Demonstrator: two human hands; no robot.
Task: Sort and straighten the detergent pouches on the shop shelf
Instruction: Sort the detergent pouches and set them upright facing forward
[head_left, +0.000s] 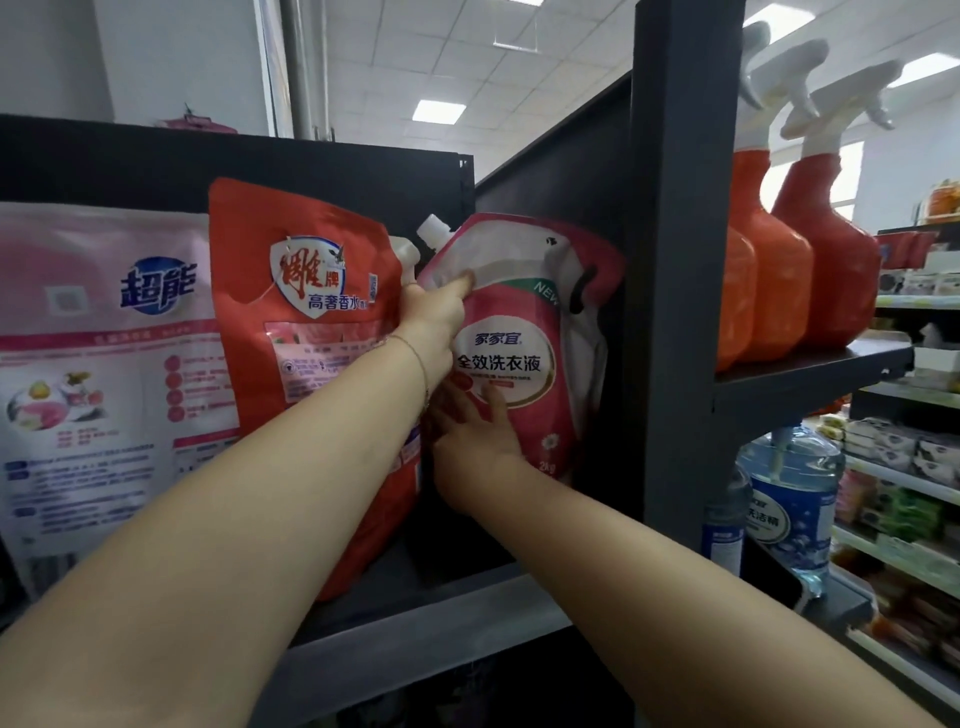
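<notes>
A pink-red detergent pouch (524, 332) with a white spout stands tilted at the right end of the shelf, against the dark side panel. My left hand (436, 322) pinches its upper left edge just under the spout, thumb on the front. My right hand (472, 447) lies lower, with spread fingers pressing on the pouch's lower left front. To the left stands an orange-red pouch (306, 322), its lower part hidden by my left forearm. Beside that is a wide white-and-pink pouch (88, 364).
The grey shelf board (415, 634) runs under the pouches. A dark upright post (675, 260) bounds the bay on the right. Beyond it stand orange spray bottles (795, 270), with blue bottles (789, 499) below. More stocked shelves lie far right.
</notes>
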